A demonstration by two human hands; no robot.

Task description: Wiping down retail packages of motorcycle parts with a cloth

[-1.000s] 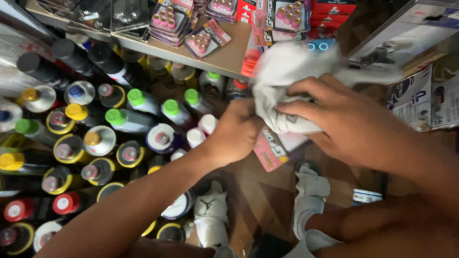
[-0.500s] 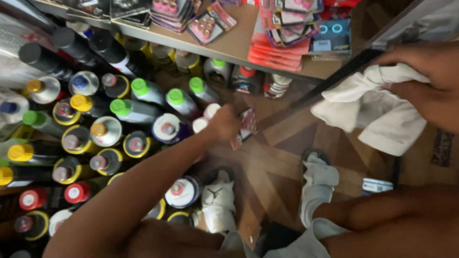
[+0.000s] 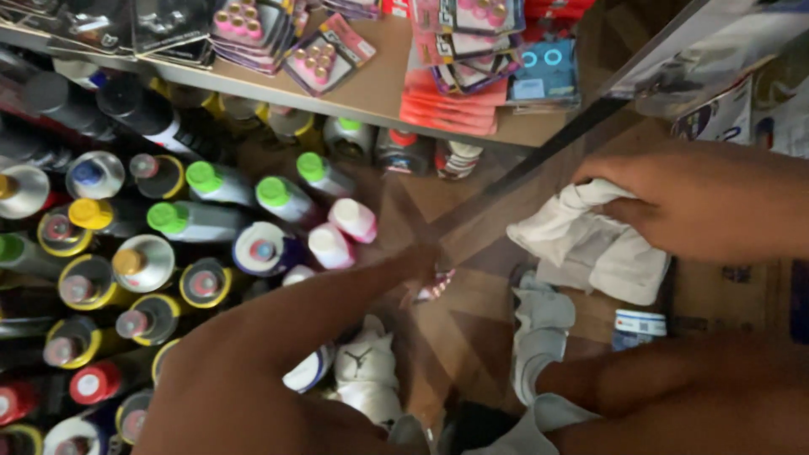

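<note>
My right hand (image 3: pixel 683 198) is at the right, closed on a crumpled white cloth (image 3: pixel 590 248) that hangs below its fingers. My left arm stretches down toward the wooden floor. My left hand (image 3: pixel 417 263) is seen end-on at the centre, pinching a small pink-and-red packet (image 3: pixel 436 286) just above the floor. The two hands are well apart. The left hand's fingers are mostly hidden behind its own wrist.
Several cans and bottles (image 3: pixel 168 244) with green, yellow, red and pink caps crowd the left. A wooden shelf (image 3: pixel 379 93) above carries blister packs. My white shoes (image 3: pixel 366 371) stand on the parquet floor, and a small blue-labelled tub (image 3: pixel 637 329) sits at the right.
My right hand has carried the white cloth away to the right. My left hand, still on the small packet, has dropped lower toward the floor.
</note>
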